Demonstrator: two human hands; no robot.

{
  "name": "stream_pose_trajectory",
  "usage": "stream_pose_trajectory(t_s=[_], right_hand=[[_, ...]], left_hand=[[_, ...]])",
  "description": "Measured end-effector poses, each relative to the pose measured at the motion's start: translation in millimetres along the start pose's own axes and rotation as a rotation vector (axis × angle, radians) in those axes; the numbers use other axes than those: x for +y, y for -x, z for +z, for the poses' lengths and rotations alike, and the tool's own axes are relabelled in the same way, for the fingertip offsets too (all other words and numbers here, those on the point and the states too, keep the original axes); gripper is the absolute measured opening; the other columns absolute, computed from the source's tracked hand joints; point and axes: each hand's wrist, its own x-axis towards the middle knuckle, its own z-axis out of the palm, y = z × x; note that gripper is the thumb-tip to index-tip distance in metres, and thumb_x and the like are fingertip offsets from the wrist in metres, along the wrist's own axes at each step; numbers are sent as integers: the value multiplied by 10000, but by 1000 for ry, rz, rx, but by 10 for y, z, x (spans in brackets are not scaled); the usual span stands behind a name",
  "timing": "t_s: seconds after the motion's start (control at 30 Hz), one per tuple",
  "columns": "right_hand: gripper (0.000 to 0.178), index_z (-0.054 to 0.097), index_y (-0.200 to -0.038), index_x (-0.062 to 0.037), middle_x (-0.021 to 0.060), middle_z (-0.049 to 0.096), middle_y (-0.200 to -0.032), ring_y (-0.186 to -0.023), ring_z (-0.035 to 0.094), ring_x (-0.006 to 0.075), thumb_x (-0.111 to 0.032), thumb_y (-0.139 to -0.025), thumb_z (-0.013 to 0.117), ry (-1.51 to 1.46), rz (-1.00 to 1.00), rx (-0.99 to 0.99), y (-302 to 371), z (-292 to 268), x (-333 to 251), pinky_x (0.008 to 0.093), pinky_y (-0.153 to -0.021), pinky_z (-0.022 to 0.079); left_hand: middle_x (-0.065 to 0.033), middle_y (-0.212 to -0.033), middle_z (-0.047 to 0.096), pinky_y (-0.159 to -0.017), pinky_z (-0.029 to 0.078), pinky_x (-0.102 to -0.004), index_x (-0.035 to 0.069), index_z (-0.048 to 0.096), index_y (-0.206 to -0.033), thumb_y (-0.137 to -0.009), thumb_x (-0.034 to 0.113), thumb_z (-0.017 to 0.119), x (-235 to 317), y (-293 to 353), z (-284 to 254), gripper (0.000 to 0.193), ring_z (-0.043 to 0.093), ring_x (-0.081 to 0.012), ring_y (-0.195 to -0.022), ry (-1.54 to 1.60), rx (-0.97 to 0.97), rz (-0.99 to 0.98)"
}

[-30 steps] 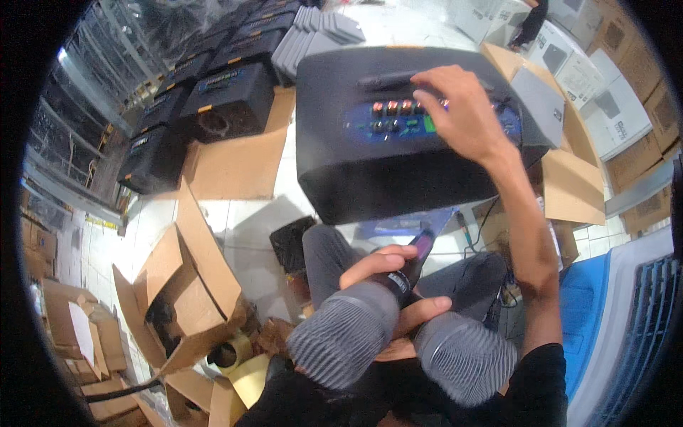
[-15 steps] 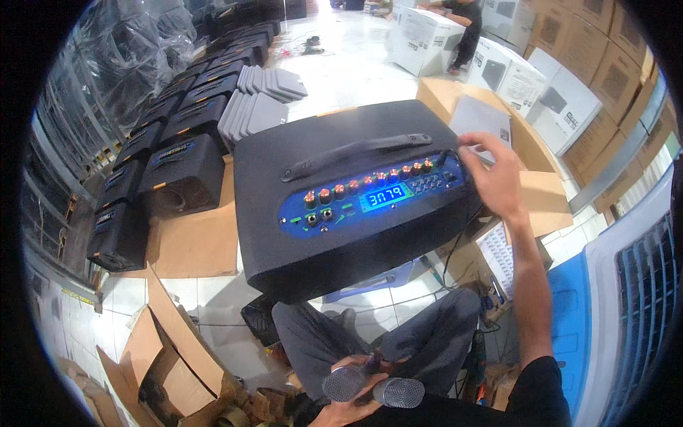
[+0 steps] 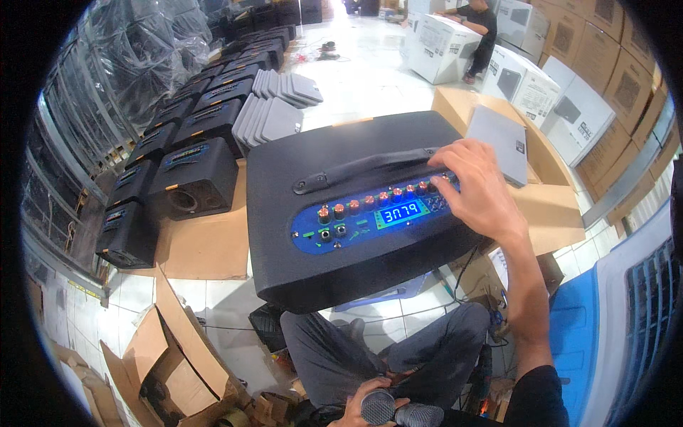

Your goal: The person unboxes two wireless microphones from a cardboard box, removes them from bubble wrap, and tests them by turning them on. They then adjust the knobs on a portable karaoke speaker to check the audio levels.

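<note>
Head view: black portable speaker cabinet (image 3: 356,213) lying across the seated person's front, one hand at its controls, one holding a microphone.

Risks, as judged: the cabinet sits propped above the knees (image 3: 341,349) with its near edge overhanging, so heavy pressure on the controls could tip or slide it toward the lap; the microphone (image 3: 402,413), close below the cabinet, might squeal with feedback. Position: right hand (image 3: 477,188) rests loosely open on the right end of the blue control panel (image 3: 370,217), fingertips on the row of reddish knobs (image 3: 384,197) beside the lit digital display (image 3: 400,213). Left hand (image 3: 356,413), at the lower edge, is wrapped around the microphone, well apart from the panel. Carry handle (image 3: 363,167) lies just above the knobs, untouched.
</note>
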Motion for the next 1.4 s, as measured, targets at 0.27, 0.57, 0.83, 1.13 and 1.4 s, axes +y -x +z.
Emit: stream_pose_trajectory(t_s=[0.27,0.57,0.83,1.13,1.4], right_hand=[[161,683,-954,-27,148,602,-1218,-1217,498,311,-174,-888,698,19,35,-128,79,-39,209,432,-1073,351],[146,667,-959,-24,157,562,-1272,-1256,474,316,-153,-894,694,-67,108,-139,93,-17,200,441,-1091,344],[140,646,-1003,-8,148,614,-1161,-1140,547,332,-67,-878,669,-142,37,54,18,60,-4,415,-1006,417],[135,637,-1021,28,168,660,-990,-953,617,346,-65,-932,599,-356,71,210,-61,439,-297,423,-868,474],[186,658,-1061,-1,155,669,-1063,-1074,588,312,-138,-938,633,-286,-90,86,-69,431,-288,411,-984,418]], left_hand=[[-163,-1384,450,-950,495,-360,30,723,-1146,-855,224,788,55,27,105,356,520,-275,-1218,630,148,-292],[-172,-1381,465,-987,462,-422,24,771,-1079,-853,320,769,34,-44,-41,372,522,-304,-1206,153,79,-5],[-135,-1517,318,-1069,425,-469,76,489,-1401,-838,358,766,-138,-151,-14,688,456,-353,-1318,260,40,-63],[-187,-1314,514,-911,543,-470,171,464,-1283,-681,-66,852,950,-1186,-518,754,628,-355,-1089,528,371,-147],[-212,-1396,465,-849,582,-591,211,423,-1348,-755,-84,733,845,-1383,-695,731,651,-467,-1016,898,323,-59]])
